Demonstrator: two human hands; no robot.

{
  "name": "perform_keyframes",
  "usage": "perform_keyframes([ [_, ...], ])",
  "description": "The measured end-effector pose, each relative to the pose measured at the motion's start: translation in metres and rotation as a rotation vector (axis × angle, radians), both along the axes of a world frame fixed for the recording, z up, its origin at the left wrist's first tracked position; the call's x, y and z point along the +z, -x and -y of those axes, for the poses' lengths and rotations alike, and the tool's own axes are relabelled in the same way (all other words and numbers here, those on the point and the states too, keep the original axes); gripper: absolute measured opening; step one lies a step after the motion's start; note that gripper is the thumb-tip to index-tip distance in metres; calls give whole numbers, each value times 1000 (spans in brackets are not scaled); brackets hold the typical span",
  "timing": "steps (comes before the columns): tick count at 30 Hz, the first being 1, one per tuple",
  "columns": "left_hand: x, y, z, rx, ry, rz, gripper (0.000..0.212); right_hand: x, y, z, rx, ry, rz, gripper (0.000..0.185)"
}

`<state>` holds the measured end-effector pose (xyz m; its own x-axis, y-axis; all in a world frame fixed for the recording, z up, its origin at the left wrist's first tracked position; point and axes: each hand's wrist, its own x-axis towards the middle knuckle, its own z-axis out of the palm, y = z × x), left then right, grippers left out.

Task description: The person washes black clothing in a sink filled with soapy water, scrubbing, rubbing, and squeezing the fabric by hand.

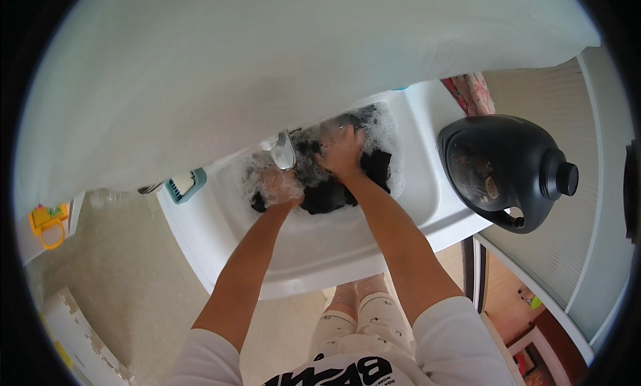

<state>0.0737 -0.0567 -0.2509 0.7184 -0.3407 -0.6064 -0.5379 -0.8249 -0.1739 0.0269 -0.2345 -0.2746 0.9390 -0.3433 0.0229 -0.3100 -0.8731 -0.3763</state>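
Note:
Dark fabric [328,196] lies soaking in sudsy water in a white washbasin [300,240]. My left hand [280,185] is partly under the foam at the left part of the cloth, its fingers blurred by suds. My right hand [343,148] rests on the wet fabric with its fingers spread, the fingertips partly in foam. Between the hands a chrome faucet [283,153] reaches over the water. Whether the left fingers grip the cloth is hidden.
A large black jug with a screw cap [501,170] lies on the basin's right side. A teal soap dish [186,185] with pale soap sits at the left corner. Pale hanging material [280,60] covers the upper view. A yellow cup [48,225] stands far left.

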Motion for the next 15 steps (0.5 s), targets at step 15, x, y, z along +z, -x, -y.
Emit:
perform_keyframes([
  [15,142,-24,-27,510,848,-659,95,157,46,46,-270,-877,119,41],
])
